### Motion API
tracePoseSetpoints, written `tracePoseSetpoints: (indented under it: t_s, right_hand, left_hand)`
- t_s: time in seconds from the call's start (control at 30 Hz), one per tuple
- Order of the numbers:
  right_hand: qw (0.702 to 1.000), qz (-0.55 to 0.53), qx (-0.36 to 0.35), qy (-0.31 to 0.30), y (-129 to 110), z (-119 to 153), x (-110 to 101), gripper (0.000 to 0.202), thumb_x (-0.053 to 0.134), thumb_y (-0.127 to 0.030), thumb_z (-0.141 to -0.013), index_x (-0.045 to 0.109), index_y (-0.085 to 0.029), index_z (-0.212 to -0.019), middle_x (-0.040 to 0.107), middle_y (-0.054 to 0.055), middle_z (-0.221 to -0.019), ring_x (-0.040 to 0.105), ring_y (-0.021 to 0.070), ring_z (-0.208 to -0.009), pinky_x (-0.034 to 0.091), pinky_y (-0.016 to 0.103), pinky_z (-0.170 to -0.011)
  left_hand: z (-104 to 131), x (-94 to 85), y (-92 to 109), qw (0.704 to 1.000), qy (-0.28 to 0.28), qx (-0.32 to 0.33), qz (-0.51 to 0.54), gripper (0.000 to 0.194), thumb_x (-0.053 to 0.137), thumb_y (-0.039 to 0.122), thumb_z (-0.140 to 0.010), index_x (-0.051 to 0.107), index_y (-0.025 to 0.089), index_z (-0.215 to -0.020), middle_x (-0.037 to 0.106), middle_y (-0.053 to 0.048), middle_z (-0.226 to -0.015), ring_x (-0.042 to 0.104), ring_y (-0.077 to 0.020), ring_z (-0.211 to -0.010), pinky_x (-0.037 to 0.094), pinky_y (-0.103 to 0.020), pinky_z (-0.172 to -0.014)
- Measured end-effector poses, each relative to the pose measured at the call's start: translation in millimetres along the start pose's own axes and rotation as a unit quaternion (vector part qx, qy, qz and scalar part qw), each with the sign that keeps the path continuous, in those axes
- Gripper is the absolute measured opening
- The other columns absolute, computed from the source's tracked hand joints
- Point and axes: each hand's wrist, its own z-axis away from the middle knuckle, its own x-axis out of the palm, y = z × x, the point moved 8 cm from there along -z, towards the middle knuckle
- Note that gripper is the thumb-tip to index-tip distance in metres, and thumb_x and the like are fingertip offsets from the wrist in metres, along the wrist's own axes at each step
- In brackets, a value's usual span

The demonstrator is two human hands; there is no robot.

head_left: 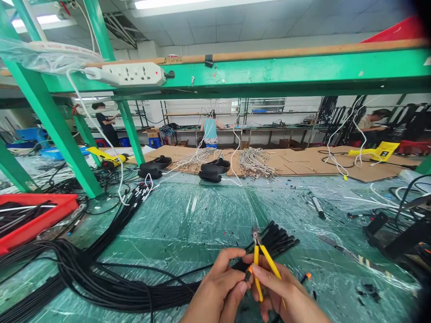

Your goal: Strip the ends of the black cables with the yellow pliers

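Note:
Near the bottom centre, my left hand [224,285] pinches a small black piece with an orange end [248,272]. My right hand [281,287] is wrapped round yellow-handled cutters [266,260], whose metal jaws point away from me; its thumb and fingers are close to the orange end. Just beyond both hands lie several short black tube ends [279,240]. A thick bundle of black cables [134,291] runs from the left towards my hands.
At the left stands a red tray [40,220] with dark parts. Green frame posts [54,107] rise behind it. Across the back lie cardboard [296,162], white wires [256,162] and black straps [215,168]. A marker [317,207] lies right of centre. Other people sit or stand farther off.

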Motion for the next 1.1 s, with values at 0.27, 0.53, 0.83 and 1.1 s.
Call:
tracePoseSetpoints:
  t_s: [0.27,0.53,0.83,1.1]
  right_hand:
    - [0.997,0.071,0.019,-0.003,6.4,-0.3,1.8,0.047,0.053,-0.062,-0.081,0.061,-0.016,-0.088,0.052,0.001,-0.077,0.052,0.0139,-0.068,0.045,0.022,-0.049]
    - [0.935,0.308,-0.111,0.138,-21.3,7.8,-21.1,0.057,0.06,-0.049,-0.079,0.046,-0.023,-0.127,0.057,0.006,-0.101,0.057,0.022,-0.097,0.048,0.031,-0.083]
    - [0.718,0.62,-0.285,0.135,-33.6,22.2,9.3,0.072,0.055,-0.014,-0.071,0.037,-0.031,-0.14,0.051,0.008,-0.115,0.055,0.0231,-0.104,0.048,0.036,-0.089]
    - [0.622,0.686,-0.335,0.173,-39.6,24.5,13.5,0.095,0.056,-0.012,-0.065,0.017,-0.026,-0.15,0.049,0.014,-0.115,0.052,0.0292,-0.101,0.049,0.042,-0.081]
  left_hand:
    - [0.5,0.3,-9.7,0.994,0.022,-0.058,0.095,0.049,0.039,0.049,-0.093,0.074,0.015,-0.086,0.063,-0.016,-0.107,0.06,-0.0135,-0.054,0.051,-0.025,-0.05]
    - [8.6,-17.1,-42.0,0.967,0.167,-0.174,0.088,0.048,0.049,0.058,-0.087,0.071,0.016,-0.076,0.054,-0.001,-0.045,0.042,-0.0135,-0.045,0.037,-0.024,-0.051]
    - [10.0,-27.8,-37.1,0.958,0.191,-0.178,0.117,0.067,0.046,0.071,-0.079,0.071,0.011,-0.093,0.044,0.003,-0.044,0.032,-0.009,-0.042,0.025,-0.021,-0.045]
    - [8.6,-26.8,-36.5,0.97,0.172,-0.156,0.075,0.055,0.044,0.06,-0.087,0.072,0.015,-0.103,0.043,0.002,-0.047,0.039,-0.0133,-0.047,0.033,-0.022,-0.047]
